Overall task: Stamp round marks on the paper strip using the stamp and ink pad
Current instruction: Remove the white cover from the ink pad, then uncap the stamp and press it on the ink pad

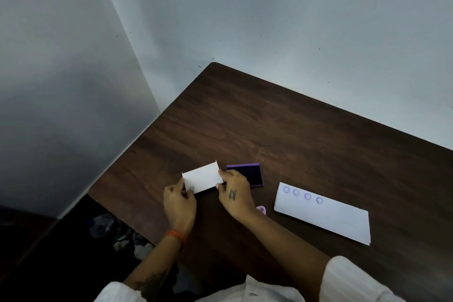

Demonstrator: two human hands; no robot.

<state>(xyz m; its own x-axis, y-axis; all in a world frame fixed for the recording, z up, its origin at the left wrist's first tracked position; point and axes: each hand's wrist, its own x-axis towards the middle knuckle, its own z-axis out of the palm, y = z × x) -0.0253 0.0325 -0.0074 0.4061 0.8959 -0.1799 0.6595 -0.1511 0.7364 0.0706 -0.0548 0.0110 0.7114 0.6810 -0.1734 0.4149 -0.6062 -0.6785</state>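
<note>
A white paper strip [326, 213] lies on the dark wooden table [294, 135] at the right, with several purple round marks in a row along its far left end. The purple ink pad [247, 174] sits open behind my right hand. A small pink stamp [261, 209] lies on the table just right of my right wrist, partly hidden. Both hands hold a white rectangular lid [203, 177] left of the ink pad: my left hand [180, 200] pinches its left end, my right hand [235, 190] grips its right end.
The table's left edge and rounded far corner are close to grey walls. Dim clutter lies on the floor [117, 230] below the table's left edge. Bare wood stretches behind the ink pad.
</note>
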